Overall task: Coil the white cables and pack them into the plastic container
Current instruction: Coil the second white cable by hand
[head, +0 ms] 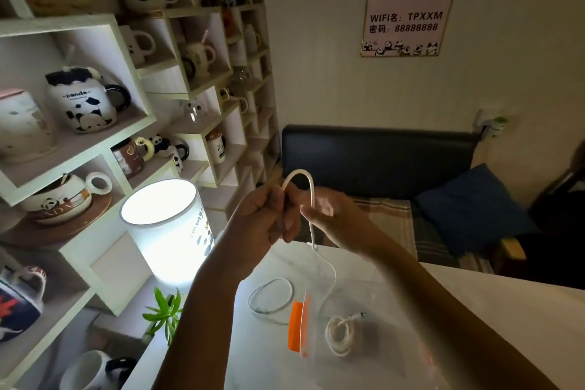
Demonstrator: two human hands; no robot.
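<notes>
Both hands are raised above the white table. My left hand and my right hand both grip a white cable, which arches in a loop between them. Its tail hangs down from my right hand toward the table. Below lies a clear plastic container with an orange clasp. A coiled white cable sits inside it, plug end pointing right. Another white cable lies in a loose loop on the table, left of the container.
A lit cylindrical lamp stands at the table's left, with a small green plant in front of it. Shelves full of panda mugs fill the left side. A dark sofa with a blue cushion sits behind the table.
</notes>
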